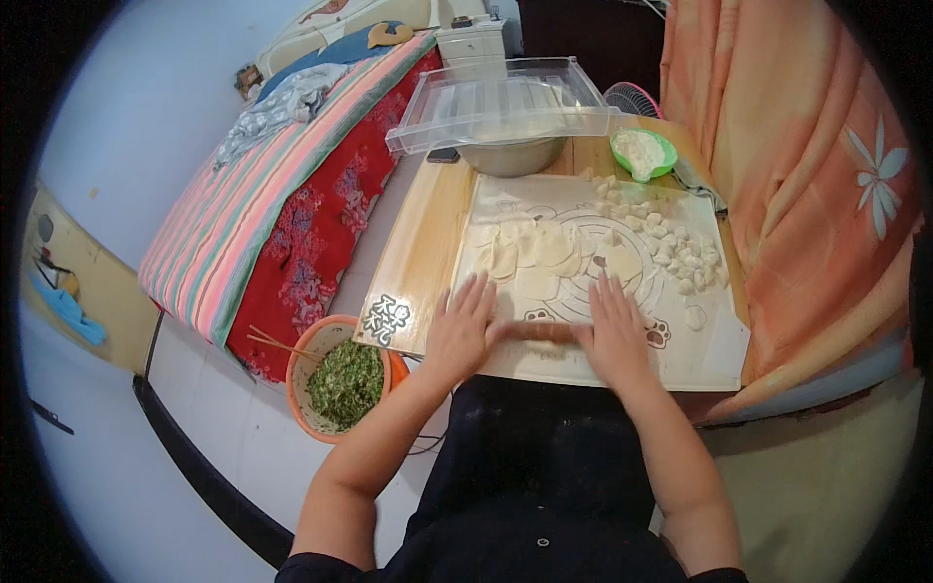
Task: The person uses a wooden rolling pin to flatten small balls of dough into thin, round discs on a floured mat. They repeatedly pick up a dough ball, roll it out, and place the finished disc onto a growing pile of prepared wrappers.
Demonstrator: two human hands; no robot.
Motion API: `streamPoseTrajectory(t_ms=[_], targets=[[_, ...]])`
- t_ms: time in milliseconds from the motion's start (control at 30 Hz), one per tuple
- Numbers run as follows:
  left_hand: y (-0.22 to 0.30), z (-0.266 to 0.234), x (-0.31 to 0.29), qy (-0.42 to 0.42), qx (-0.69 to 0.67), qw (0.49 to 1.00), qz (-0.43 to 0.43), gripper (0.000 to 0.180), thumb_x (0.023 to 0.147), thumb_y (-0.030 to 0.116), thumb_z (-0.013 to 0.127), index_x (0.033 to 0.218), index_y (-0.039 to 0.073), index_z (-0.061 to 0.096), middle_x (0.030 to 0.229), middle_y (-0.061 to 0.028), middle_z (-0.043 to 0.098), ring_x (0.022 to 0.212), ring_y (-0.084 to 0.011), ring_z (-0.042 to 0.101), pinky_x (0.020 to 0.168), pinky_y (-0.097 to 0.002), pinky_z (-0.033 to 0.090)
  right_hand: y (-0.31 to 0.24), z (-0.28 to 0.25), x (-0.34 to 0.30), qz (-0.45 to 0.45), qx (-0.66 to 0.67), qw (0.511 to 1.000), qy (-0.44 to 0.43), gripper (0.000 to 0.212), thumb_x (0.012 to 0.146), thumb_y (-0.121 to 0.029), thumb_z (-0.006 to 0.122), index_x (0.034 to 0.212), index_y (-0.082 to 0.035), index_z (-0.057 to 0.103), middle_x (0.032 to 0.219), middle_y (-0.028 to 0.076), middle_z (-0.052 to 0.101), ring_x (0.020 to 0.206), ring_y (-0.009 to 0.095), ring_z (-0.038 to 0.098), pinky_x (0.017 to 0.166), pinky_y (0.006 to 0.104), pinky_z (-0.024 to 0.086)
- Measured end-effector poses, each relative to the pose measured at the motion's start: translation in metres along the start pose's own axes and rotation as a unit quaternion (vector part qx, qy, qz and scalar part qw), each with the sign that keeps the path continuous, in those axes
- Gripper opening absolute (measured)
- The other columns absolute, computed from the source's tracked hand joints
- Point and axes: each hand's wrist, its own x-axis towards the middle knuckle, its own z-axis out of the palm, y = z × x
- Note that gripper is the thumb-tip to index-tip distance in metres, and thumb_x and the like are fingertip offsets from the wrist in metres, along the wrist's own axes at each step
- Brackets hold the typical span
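Observation:
My left hand [462,328] and my right hand [614,335] lie flat with outstretched fingers over the two ends of a brown rolling pin [541,332]. The pin is near the front edge of a pale printed baking mat [501,367]. Any dough beneath the pin is hard to make out. Just beyond my fingers, several thin round dough wrappers [554,249] lie spread and partly overlapping. Many small dough lumps [686,260] are scattered at the mat's right, with one flattened piece [695,318] nearer to me.
A clear plastic bin [501,97] rests over a large bowl [512,160] at the table's back. Beside it are a green bowl of flour [643,154] and a phone [443,155]. Lower left stands an orange basin [297,389] of chopped green filling with chopsticks [282,342]. An orange curtain [797,194] borders the right.

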Motion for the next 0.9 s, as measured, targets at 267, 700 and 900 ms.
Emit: streamPoseTrajectory(t_ms=[267, 700, 900], targets=[[0.007, -0.020, -0.047, -0.018, -0.032, 0.999, 0.013, 0.066, 0.096, 0.046, 0.049, 0.144, 0.001, 0.040, 0.153, -0.0186, 0.036, 0.142, -0.0331, 0.032, 0.113, -0.0540, 0.025, -0.019, -0.018, -0.055, -0.060, -0.002, 0.996, -0.058, 0.080, 0.091, -0.043, 0.061, 0.147, 0.006, 0.031, 0.158, 0.023, 0.022, 0.147, 0.037, 0.019, 0.119, 0.0484, 0.017], [-0.005, -0.023, -0.031, -0.092, -0.132, 0.986, -0.035, 0.042, 0.097, 0.030, 0.051, 0.133, 0.008, 0.054, 0.147, -0.0153, 0.044, 0.134, -0.0330, 0.043, 0.107, -0.0459, 0.037, -0.011, 0.008, -0.038, -0.098, 0.019, 0.994, 0.042, 0.045, 0.085, -0.022, 0.067, 0.124, -0.004, 0.056, 0.136, 0.013, 0.053, 0.132, 0.029, 0.044, 0.113, 0.0469, 0.028], [0.031, -0.002, 0.026, -0.057, -0.197, 0.978, 0.022, 0.036, 0.085, 0.025, 0.068, 0.116, 0.007, 0.063, 0.107, -0.0187, 0.066, 0.104, -0.0361, 0.061, 0.092, -0.0442, 0.048, -0.019, -0.006, -0.047, -0.119, 0.102, 0.984, 0.087, 0.031, 0.079, -0.007, 0.062, 0.110, -0.007, 0.059, 0.112, 0.008, 0.060, 0.107, 0.026, 0.056, 0.093, 0.0412, 0.039]])
